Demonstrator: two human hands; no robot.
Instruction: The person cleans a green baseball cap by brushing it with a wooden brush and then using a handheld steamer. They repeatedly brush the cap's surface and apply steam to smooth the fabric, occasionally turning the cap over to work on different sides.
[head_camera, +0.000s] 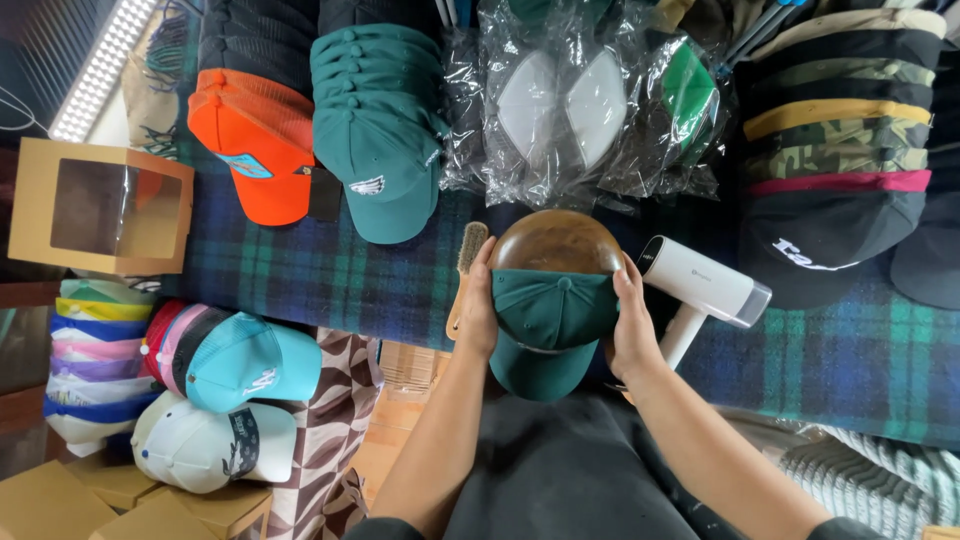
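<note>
Both hands hold a dark green cap (553, 325) on a round wooden block (557, 240) in the middle of the plaid cloth (300, 270). The left hand (480, 305) presses flat on the cap's left side, fingers curled around it. The right hand (632, 325) grips the right side the same way. A brush (466, 262) lies just beside the left hand, partly hidden, so it may be touching. A white steamer (703, 285) sits near the right hand.

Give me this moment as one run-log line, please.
left hand: grips green cap | right hand: grips cap's other side | cap: half over wooden hat block | nearby: white steamer, brush
</note>
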